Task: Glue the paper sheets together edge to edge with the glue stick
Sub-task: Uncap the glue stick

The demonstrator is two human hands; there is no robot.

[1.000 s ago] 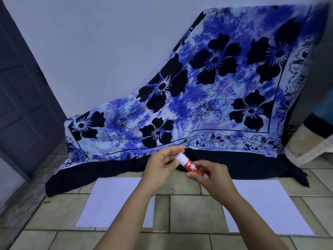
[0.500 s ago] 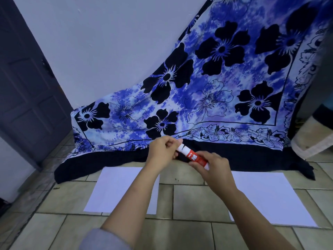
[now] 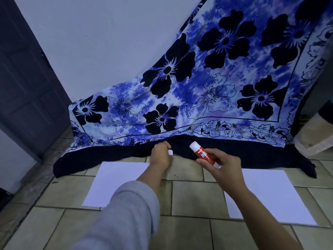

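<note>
Now the cap is off: half a second ago I had both hands bunched together on the glue stick (image 3: 202, 153), and they have since pulled apart. My left hand (image 3: 161, 156) has drifted left and pinches the small white cap (image 3: 170, 152) at its fingertips, while my right hand (image 3: 226, 167) grips the red barrel of the stick, tilted with its white open end up and to the left, above the tiled floor (image 3: 191, 197) between the two papers. How much glue stands out of the tube I cannot tell from here. The left sheet (image 3: 115, 184) and the right sheet (image 3: 273, 197) lie flat on the floor, well apart, a run of bare tile between them, just in front of the hem of the blue flowered cloth (image 3: 207, 98). I judge the opening step done and the gluing proper not yet begun: no edge has been coated and the sheets have still to be brought together.
</note>
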